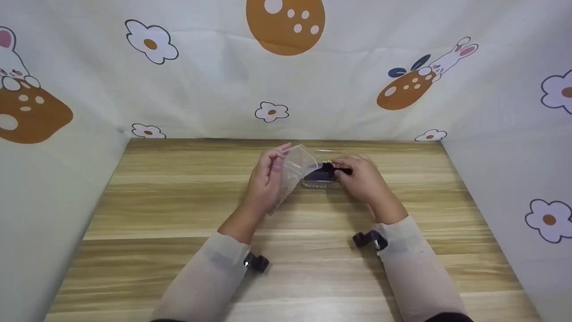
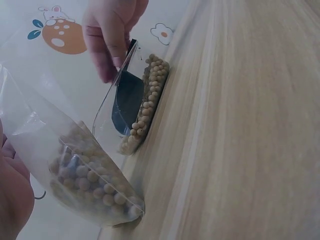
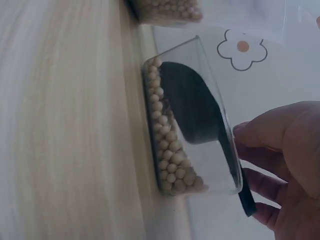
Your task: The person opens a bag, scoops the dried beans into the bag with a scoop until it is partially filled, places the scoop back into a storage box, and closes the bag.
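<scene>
My left hand [image 1: 266, 183] holds a clear plastic zip bag [image 1: 296, 167] upright, its mouth spread at the top. Small round tan balls, like soybeans [image 2: 95, 180], fill the lower part of the bag, which stands close over the table. Just right of it is a clear rectangular container [image 3: 212, 172] with a layer of the same balls [image 3: 172, 160] along its bottom. A black scoop [image 3: 192, 105] lies with its bowl inside the container, tilted over the balls. The fingers of my right hand [image 1: 364, 179] pinch the scoop's handle at the container's right end.
The wood-grain table [image 1: 178, 188] reaches to a patterned cloth [image 1: 214, 89] that hangs behind it and along both sides. A small black camera [image 1: 257, 263] sits on the left wrist, another camera [image 1: 370, 240] on the right.
</scene>
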`<state>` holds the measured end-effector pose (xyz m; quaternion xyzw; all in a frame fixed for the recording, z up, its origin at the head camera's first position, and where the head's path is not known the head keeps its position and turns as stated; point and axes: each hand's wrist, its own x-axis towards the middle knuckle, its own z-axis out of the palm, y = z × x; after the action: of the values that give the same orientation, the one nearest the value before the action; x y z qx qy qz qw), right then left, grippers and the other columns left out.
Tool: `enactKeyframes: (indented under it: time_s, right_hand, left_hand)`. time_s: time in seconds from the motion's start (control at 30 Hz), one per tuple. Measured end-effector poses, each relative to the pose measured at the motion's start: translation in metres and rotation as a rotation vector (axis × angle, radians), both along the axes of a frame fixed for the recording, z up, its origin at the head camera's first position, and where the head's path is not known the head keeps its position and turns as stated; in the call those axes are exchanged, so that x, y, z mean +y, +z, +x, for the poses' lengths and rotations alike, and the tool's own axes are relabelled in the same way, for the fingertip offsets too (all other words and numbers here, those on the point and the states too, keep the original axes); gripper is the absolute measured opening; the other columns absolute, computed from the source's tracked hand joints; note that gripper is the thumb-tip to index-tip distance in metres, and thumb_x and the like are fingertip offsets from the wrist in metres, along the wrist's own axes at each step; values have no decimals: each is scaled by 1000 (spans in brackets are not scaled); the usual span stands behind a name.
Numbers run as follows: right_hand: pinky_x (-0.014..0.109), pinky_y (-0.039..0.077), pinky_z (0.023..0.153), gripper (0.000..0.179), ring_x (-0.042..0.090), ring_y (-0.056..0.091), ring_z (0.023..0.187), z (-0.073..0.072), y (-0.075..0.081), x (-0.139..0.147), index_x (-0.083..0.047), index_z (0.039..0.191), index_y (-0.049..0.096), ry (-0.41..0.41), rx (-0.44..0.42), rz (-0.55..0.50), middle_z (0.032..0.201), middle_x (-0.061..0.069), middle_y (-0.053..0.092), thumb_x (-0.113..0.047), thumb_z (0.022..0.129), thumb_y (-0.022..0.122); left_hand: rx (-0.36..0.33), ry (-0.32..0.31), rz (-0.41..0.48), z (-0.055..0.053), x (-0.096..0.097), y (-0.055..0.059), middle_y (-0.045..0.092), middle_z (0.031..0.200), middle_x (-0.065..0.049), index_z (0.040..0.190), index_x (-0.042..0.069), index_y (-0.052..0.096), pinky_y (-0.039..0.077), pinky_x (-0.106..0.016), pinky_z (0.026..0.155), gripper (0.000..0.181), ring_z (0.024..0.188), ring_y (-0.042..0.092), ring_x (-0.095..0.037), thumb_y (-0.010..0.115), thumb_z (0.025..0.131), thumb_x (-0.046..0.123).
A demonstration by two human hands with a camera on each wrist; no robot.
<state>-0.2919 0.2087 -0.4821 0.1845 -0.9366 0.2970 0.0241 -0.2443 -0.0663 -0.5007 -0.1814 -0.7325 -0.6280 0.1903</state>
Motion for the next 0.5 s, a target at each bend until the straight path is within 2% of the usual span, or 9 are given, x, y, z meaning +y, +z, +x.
enactKeyframes:
  time_s: [0.13,0.33,0.5]
  right_hand:
    - [54,47,118,37,36,62,134,7,8,-7,-16,140,72,-1,-21,-104,142,9,72,-24,103,71]
    - [47,56,104,39,34,68,119,14,11,-20,-12,139,72,57,-41,-268,133,8,75,-21,102,74]
    - [26,59,87,40,28,71,106,17,9,-29,-9,138,72,76,-111,-416,122,10,78,-20,100,77]
  left_hand:
    - [-10,2,3,1,0,1,63,156,-4,120,11,56,44,-44,126,18,146,58,-20,42,117,22]
    - [-20,10,-14,1,0,2,62,157,-2,121,12,56,44,-42,125,19,146,57,-18,41,117,24]
    - [-17,14,-22,1,-2,1,63,156,-2,121,9,56,47,-45,122,21,146,58,-19,41,117,23]
